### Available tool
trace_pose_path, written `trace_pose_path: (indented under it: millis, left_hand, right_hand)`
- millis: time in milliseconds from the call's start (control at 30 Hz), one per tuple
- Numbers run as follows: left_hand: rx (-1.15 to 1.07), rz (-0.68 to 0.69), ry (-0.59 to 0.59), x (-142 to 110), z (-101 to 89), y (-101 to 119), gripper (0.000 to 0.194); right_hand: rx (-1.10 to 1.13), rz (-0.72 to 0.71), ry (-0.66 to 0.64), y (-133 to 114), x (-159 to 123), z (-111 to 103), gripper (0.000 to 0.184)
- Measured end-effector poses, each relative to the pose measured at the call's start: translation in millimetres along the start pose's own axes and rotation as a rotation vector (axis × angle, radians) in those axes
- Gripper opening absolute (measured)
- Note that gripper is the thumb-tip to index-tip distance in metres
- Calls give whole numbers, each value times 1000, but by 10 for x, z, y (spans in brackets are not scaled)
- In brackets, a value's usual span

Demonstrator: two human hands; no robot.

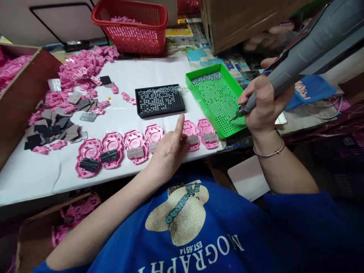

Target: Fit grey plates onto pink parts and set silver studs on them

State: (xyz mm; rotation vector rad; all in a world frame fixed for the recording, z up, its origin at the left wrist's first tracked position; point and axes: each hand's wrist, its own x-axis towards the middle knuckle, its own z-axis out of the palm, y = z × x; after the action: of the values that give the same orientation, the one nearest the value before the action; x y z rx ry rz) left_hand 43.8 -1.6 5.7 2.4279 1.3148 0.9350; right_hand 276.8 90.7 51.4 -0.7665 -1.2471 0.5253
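My right hand (263, 100) is wrapped round a grey electric screwdriver (295, 57). Its bit points down over the green tray (196, 93), whose holes hold many small screws. My left hand (167, 153) is over the row of pink plastic shells, index finger stretched out and other fingers bent, partly hidden. It covers part of the row, between one pink shell (154, 133) and another pink shell (190, 129). Grey or black plates lie on the shells, such as the grey plate (209, 137) at the right end and the black plate (90, 164) at the left end.
A black screw tray (160, 101) lies beyond the row. Loose pink parts (82, 66) and grey and black plates (54, 127) are heaped at the left, beside a cardboard box (28, 94). A red basket (132, 32) and a large carton (244, 22) stand at the back.
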Motion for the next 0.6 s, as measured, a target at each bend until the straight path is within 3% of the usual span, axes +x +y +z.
trace_pose_path:
  millis: [200, 367, 600]
  left_hand:
    - [-1, 1, -3, -4, -2, -4, 82]
    - [-1, -9, -8, -8, 6, -7, 82]
    - [0, -42, -12, -21, 35, -18, 82]
  right_hand:
    - [3, 24, 48, 105, -8, -5, 27]
    - [-15, 31, -5, 127, -11, -32, 30]
    - [-27, -63, -22, 128, 60, -12, 37]
